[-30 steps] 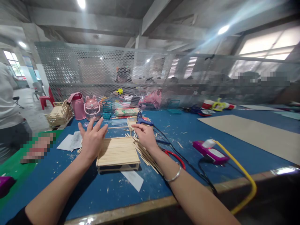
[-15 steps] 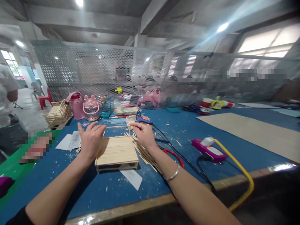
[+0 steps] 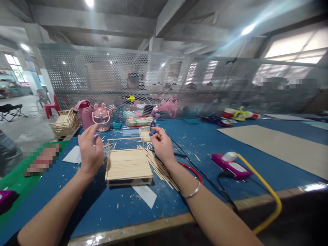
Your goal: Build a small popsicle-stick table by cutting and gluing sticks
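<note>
A small rack of pale wooden sticks (image 3: 129,164) stands on the blue table. Its slatted top is flat, and a thin stick spans two short posts at the far edge. My left hand (image 3: 92,150) is to its left, holding nothing, with the thumb apart from the raised fingers. Beyond the rack's far right corner, my right hand (image 3: 164,145) has its fingers curled at the handle of a blue glue gun (image 3: 153,124); the hand hides part of the handle. Loose wooden sticks (image 3: 162,171) lie beneath my right wrist.
Behind are a pink jug (image 3: 85,116), a pink bear-eared bottle (image 3: 101,118) and a bundle of sticks (image 3: 139,121). A stick-built piece (image 3: 65,124) stands at left. Right are a purple power strip (image 3: 232,166), a yellow cable (image 3: 266,188) and a cardboard sheet (image 3: 276,147).
Both hands have come away from the stick across the rack's far posts. My left hand moved left and opened; my right moved right to the glue gun. The person at far left has mostly left view.
</note>
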The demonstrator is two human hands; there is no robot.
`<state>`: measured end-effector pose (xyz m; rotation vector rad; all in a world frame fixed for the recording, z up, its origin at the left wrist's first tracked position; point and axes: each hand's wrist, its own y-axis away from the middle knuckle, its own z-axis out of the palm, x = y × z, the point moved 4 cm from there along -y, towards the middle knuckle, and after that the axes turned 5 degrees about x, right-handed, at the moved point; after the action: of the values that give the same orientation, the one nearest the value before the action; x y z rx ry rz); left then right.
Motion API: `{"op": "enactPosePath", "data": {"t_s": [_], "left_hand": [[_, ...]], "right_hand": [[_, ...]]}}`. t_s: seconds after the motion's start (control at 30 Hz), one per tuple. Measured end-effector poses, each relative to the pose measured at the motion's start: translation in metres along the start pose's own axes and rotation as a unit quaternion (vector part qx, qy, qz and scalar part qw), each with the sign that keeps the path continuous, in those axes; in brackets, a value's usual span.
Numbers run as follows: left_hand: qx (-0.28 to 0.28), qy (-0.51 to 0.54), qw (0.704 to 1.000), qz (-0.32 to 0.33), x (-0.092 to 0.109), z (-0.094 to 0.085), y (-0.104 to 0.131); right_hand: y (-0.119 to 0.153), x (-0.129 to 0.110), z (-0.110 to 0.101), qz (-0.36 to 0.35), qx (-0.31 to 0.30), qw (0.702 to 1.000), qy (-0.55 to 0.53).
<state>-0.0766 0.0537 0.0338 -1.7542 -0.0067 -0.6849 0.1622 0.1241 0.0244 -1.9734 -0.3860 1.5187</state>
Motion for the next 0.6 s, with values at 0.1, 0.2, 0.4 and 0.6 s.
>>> {"op": "enactPosePath", "data": {"t_s": [0.1,0.2,0.4,0.6], "left_hand": [[-0.050,0.100,0.967,-0.229,-0.039,-0.001,-0.006],[-0.179,0.205,0.894,-0.356,-0.060,0.010,0.001],[-0.255,0.160,0.924,-0.238,-0.044,0.019,0.014],[-0.156,0.065,0.974,-0.151,-0.026,0.010,0.017]], "right_hand": [[-0.001,0.004,0.000,0.007,-0.020,1.000,0.013],[-0.001,0.008,0.003,0.018,-0.045,0.999,0.022],[-0.001,0.006,0.001,0.000,-0.030,0.999,0.030],[0.002,0.008,0.003,-0.003,-0.029,0.997,0.070]]}}
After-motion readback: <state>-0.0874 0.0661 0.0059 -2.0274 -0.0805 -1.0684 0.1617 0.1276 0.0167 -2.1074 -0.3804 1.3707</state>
